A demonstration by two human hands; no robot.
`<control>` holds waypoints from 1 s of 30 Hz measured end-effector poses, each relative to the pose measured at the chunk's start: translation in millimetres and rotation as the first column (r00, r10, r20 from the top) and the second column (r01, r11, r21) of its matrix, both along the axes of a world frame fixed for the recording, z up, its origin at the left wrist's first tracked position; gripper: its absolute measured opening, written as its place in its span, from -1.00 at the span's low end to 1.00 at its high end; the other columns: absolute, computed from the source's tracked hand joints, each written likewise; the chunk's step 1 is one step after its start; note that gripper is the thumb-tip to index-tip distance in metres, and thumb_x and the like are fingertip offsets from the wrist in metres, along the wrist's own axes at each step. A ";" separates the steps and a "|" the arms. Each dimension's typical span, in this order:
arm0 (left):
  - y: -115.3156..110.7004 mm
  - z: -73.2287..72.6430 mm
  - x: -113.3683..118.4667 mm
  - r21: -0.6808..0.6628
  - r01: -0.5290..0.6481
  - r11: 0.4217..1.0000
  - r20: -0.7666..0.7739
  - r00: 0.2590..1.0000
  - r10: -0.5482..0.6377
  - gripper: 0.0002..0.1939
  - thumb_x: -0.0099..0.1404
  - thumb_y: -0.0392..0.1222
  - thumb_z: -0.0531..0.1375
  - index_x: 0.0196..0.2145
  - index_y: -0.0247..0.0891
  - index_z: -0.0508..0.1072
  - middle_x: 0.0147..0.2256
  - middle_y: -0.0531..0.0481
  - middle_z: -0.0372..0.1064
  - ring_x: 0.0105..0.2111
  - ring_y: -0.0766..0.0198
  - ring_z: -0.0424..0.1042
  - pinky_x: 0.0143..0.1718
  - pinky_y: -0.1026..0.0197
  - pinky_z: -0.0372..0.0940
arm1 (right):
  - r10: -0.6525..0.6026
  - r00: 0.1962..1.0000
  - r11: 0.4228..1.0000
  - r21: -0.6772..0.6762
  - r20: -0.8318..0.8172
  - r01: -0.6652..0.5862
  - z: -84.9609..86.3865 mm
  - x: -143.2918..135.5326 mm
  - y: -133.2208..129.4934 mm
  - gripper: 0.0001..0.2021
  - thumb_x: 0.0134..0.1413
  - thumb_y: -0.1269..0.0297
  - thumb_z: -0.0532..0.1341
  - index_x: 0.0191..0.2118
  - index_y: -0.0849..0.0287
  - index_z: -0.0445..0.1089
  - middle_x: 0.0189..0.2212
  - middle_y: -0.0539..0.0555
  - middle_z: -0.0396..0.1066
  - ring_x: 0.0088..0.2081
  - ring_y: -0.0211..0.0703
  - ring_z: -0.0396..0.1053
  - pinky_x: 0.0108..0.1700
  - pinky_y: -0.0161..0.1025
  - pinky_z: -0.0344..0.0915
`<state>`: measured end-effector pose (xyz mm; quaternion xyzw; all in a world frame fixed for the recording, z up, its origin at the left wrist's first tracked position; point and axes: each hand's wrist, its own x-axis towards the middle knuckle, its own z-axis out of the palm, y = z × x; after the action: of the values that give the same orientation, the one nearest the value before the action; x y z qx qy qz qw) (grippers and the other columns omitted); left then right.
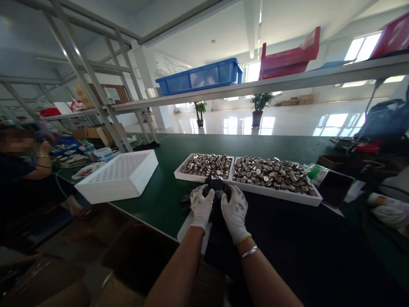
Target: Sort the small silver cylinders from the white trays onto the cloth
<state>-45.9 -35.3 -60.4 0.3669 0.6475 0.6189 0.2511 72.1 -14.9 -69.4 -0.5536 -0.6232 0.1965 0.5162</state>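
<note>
Head view, frame centre: gloved left hand (pixel 202 205) and right hand (pixel 234 209) both clamp a dark object (pixel 217 187) just before two trays of metal parts (pixel 266 172), seemingly mid-handling.

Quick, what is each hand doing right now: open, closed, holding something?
Left hand: gloved, closed on the dark object.
Right hand: gloved, closed on the same dark object.

Our gloved hands (pixel 219 204) cover most of a dark thing (pixel 218 186), so we cannot tell what it is. Left of the hands, a person's face (pixel 17 145) is blurred.
</note>
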 end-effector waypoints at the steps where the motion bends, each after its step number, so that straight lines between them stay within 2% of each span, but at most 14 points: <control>1: -2.0 3.9 0.3 0.010 -0.002 1.000 -0.003 1.000 0.003 -0.66 0.34 -0.17 0.38 0.04 -0.26 0.54 0.39 -0.25 0.19 0.49 -0.14 -0.10 0.50 -0.33 -0.30 | -0.025 1.000 0.999 0.020 -0.003 0.025 -0.2 1.1 1.1 -0.58 0.15 0.27 0.15 0.09 0.27 0.49 0.17 0.38 0.43 0.24 0.28 0.30 0.32 0.23 0.16; 4: -10.6 24.3 -4.5 0.064 0.051 0.997 0.007 0.999 -0.052 -0.77 0.31 -0.25 0.38 -0.06 -0.26 0.60 0.27 -0.23 0.39 0.47 -0.10 0.02 0.51 -0.26 -0.26 | -0.104 0.993 0.989 0.102 -0.051 0.109 0.2 5.9 5.9 -0.57 0.19 0.28 0.09 0.09 0.30 0.48 0.19 0.39 0.41 0.27 0.24 0.28 0.34 0.20 0.17; 9: -44.6 70.1 -40.3 0.180 0.139 0.974 0.060 0.987 -0.151 -0.83 0.24 -0.17 0.44 -0.20 -0.24 0.67 -0.03 -0.19 0.62 0.13 -0.07 0.51 0.33 -0.01 0.23 | -0.199 0.956 0.942 0.227 -0.217 0.248 5.0 24.4 20.1 -0.56 0.20 0.22 0.04 0.04 0.37 0.48 0.10 0.45 0.44 0.23 0.25 0.34 0.32 0.22 0.21; 12: -76.8 79.9 -82.4 0.291 -0.042 0.956 0.134 0.991 0.003 -0.71 0.30 0.01 0.39 -0.16 -0.26 0.64 -0.04 -0.15 0.61 0.04 0.05 0.55 0.17 0.10 0.36 | -0.185 0.935 0.907 0.314 -0.301 0.281 28.0 34.8 9.3 -0.54 0.23 0.20 0.03 0.04 0.43 0.46 0.08 0.48 0.43 0.19 0.27 0.37 0.30 0.29 0.24; 14: -101.0 68.5 -116.9 0.324 -0.242 0.915 0.222 0.959 0.176 -0.63 0.41 0.11 0.26 -0.10 -0.26 0.59 -0.05 -0.11 0.59 -0.04 0.16 0.56 0.08 0.15 0.41 | -0.127 0.940 0.884 0.393 -0.317 0.252 53.8 35.3 -18.3 -0.57 0.28 0.21 0.07 0.10 0.36 0.45 0.14 0.41 0.40 0.23 0.22 0.35 0.33 0.27 0.23; 17: -138.5 21.5 -165.6 0.221 -0.503 0.836 0.350 0.840 0.413 -0.57 0.55 0.14 0.10 -0.05 -0.29 0.52 -0.11 -0.09 0.55 -0.19 0.25 0.55 -0.06 0.14 0.46 | 0.088 0.944 0.801 0.586 -0.318 0.123 84.7 22.9 -83.6 -0.67 0.39 0.29 0.14 0.18 0.17 0.42 0.24 0.26 0.35 0.30 0.14 0.30 0.35 0.25 0.23; 19: -162.7 -23.5 -187.6 0.078 -0.573 0.816 0.394 0.770 0.502 -0.61 0.54 0.11 0.16 -0.03 -0.31 0.50 -0.11 -0.09 0.53 -0.21 0.22 0.54 -0.12 0.09 0.49 | 0.324 0.924 0.697 0.711 -0.203 -0.088 80.1 6.3 -128.1 -0.68 0.32 0.46 0.20 0.11 0.08 0.48 0.17 0.18 0.40 0.21 0.09 0.40 0.30 0.19 0.32; 20: -174.4 -47.5 -194.5 -0.002 -0.569 0.823 0.406 0.751 0.520 -0.63 0.52 0.09 0.20 -0.02 -0.31 0.50 -0.10 -0.09 0.52 -0.19 0.20 0.54 -0.12 0.06 0.50 | 0.476 0.879 0.593 0.743 -0.014 -0.309 66.8 -4.2 -146.9 -0.63 0.28 0.51 0.21 0.13 0.06 0.48 0.10 0.16 0.45 0.14 0.05 0.45 0.21 0.10 0.43; 21: -185.8 -71.4 -198.8 -0.077 -0.544 0.836 0.413 0.745 0.523 -0.65 0.51 0.06 0.23 0.00 -0.31 0.50 -0.07 -0.10 0.52 -0.16 0.18 0.55 -0.10 0.03 0.50 | 0.632 0.753 0.451 0.705 0.182 -0.548 46.6 -16.1 -162.2 -0.58 0.25 0.54 0.20 0.15 0.05 0.47 0.05 0.15 0.50 0.09 0.02 0.49 0.12 0.02 0.50; 22: -197.3 -94.5 -200.9 -0.146 -0.507 0.850 0.420 0.746 0.517 -0.66 0.50 0.03 0.26 0.02 -0.30 0.50 -0.04 -0.11 0.51 -0.12 0.15 0.55 -0.07 0.00 0.51 | 0.755 0.597 0.364 0.586 0.270 -0.724 20.8 -29.0 -173.7 -0.56 0.24 0.57 0.17 0.14 0.03 0.49 0.01 0.14 0.53 0.05 -0.01 0.52 0.07 -0.02 0.53; 23: -208.9 -116.3 -201.1 -0.200 -0.467 0.861 0.424 0.751 0.506 -0.67 0.50 0.01 0.26 0.05 -0.28 0.50 0.01 -0.13 0.50 -0.08 0.13 0.54 -0.02 -0.03 0.50 | 0.849 0.468 0.345 0.413 0.246 -0.843 -8.4 -42.7 -181.1 -0.59 0.28 0.54 0.13 0.09 -0.02 0.51 -0.01 0.11 0.55 0.02 -0.03 0.54 0.07 -0.02 0.54; 24: -220.7 -136.5 -200.1 -0.246 -0.425 0.871 0.430 0.758 0.491 -0.69 0.50 0.00 0.25 0.06 -0.23 0.51 0.07 -0.15 0.49 -0.02 0.11 0.53 0.03 -0.05 0.49 | 0.903 0.405 0.372 0.206 0.147 -0.905 -38.5 -56.7 -184.8 -0.66 0.35 0.46 0.11 0.00 -0.06 0.55 -0.03 0.07 0.56 -0.01 -0.07 0.56 0.06 -0.06 0.55; 27: -254.9 -187.3 -194.4 -0.364 -0.306 0.880 0.449 0.769 0.454 -0.70 0.51 -0.01 0.25 0.09 -0.17 0.51 0.16 -0.16 0.43 0.09 0.07 0.48 0.15 -0.11 0.43 | 0.879 0.471 0.476 -0.088 0.070 -0.875 -113.9 -95.8 -179.6 -0.85 0.45 0.19 0.23 -0.03 0.04 0.53 -0.08 0.11 0.54 -0.10 -0.06 0.55 -0.07 -0.10 0.57; 30: -272.3 -226.5 -194.2 -0.462 -0.214 0.861 0.475 0.760 0.444 -0.66 0.49 -0.02 0.27 0.11 -0.20 0.50 0.18 -0.17 0.41 0.13 0.02 0.46 0.17 -0.16 0.41 | 0.808 0.587 0.577 -0.279 0.056 -0.767 -154.5 -126.2 -168.4 -0.73 0.41 0.09 0.31 0.10 0.07 0.47 0.08 0.17 0.45 0.02 0.00 0.48 0.02 -0.04 0.52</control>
<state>-240.1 -307.6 -286.9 -0.0115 0.7056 0.5964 0.3826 -54.1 -183.3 -223.9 -0.2874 -0.8210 0.4251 0.2504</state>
